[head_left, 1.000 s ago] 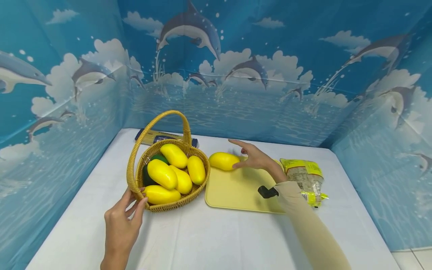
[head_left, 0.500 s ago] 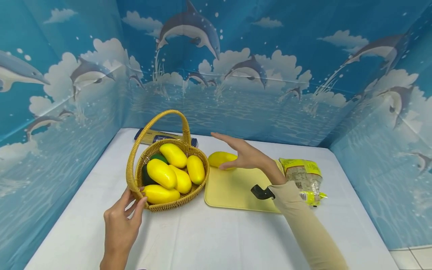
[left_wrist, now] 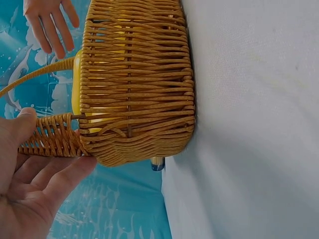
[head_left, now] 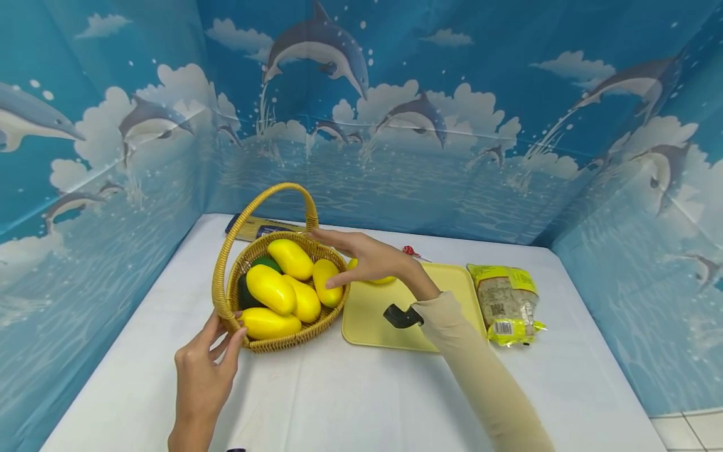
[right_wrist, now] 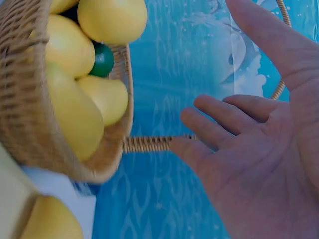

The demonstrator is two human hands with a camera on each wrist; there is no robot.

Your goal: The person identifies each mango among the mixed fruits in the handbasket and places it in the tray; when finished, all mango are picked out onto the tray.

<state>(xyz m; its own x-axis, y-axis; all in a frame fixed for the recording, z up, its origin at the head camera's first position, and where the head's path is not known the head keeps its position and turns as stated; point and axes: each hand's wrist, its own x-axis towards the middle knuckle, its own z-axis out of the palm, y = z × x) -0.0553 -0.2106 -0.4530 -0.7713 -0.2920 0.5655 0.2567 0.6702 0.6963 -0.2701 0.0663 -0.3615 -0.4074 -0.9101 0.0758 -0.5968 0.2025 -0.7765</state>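
A wicker basket (head_left: 285,343) with a tall arched handle holds several yellow mangoes (head_left: 272,290) and dark green fruit (head_left: 247,296). My left hand (head_left: 203,367) pinches the foot of the handle at the basket's near left; in the left wrist view the thumb and fingers lie on either side of the woven handle (left_wrist: 56,137). Over the basket's right rim hovers my right hand (head_left: 375,257), fingers spread and holding nothing. Its palm (right_wrist: 254,159) shows bare in the right wrist view. Another mango (head_left: 385,280) lies on the yellow tray (head_left: 373,323), partly hidden behind the right hand.
A yellow-labelled clear bag (head_left: 504,301) lies right of the tray. Behind the basket is a long blue-ended pack (head_left: 248,231). A small red thing (head_left: 409,250) sits at the tray's far edge. Dolphin-printed curtains (head_left: 361,182) stand around the white table (head_left: 339,402).
My right hand has moved left, away from the mango on the tray to over the basket's right side, fingers still spread. The left hand stays on the handle.
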